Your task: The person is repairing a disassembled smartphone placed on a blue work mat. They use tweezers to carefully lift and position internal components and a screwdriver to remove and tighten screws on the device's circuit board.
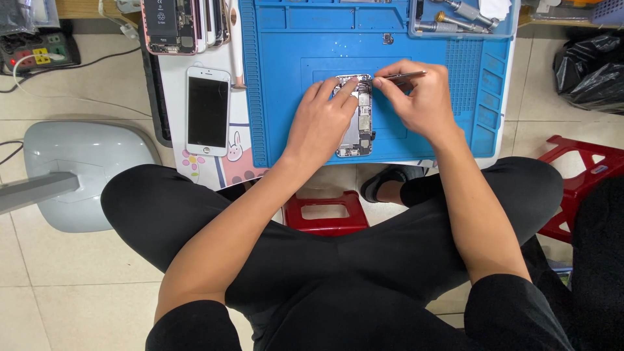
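An opened phone body (359, 130) with bare circuitry lies on a blue work mat (286, 97). My left hand (322, 117) rests across its left side, with a fingertip pressing on the upper part. My right hand (416, 97) grips thin metal tweezers (404, 75), and its fingertips meet the phone's top right corner. The tweezers' tips are hidden behind the fingers.
A white phone (208, 110) lies face up left of the mat. Several opened phones (182, 26) are stacked at the back left. Screwdrivers (455, 16) lie in a tray at the back right. A red stool (325, 211) stands under the table, another red stool (582, 175) to the right.
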